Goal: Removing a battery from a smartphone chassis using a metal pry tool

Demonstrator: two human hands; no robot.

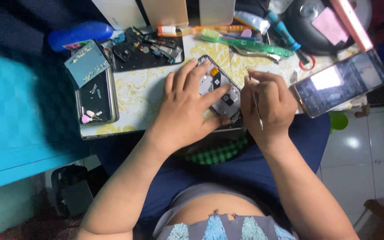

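Note:
An opened phone (222,91) with its inner parts showing lies at an angle on the small patterned table (134,91). My left hand (185,109) rests flat on it, fingers spread over its left side and thumb along its lower edge. My right hand (266,106) is closed around thin metal tweezers (257,106) just right of the phone, with the tips pointing toward me.
A lit phone (341,82) lies at the right edge. A dark tray of small parts (147,51), a phone holding tiny pieces (95,95), toothbrushes (245,43), a screwdriver (285,33) and a blue bottle (81,33) crowd the table's back and left.

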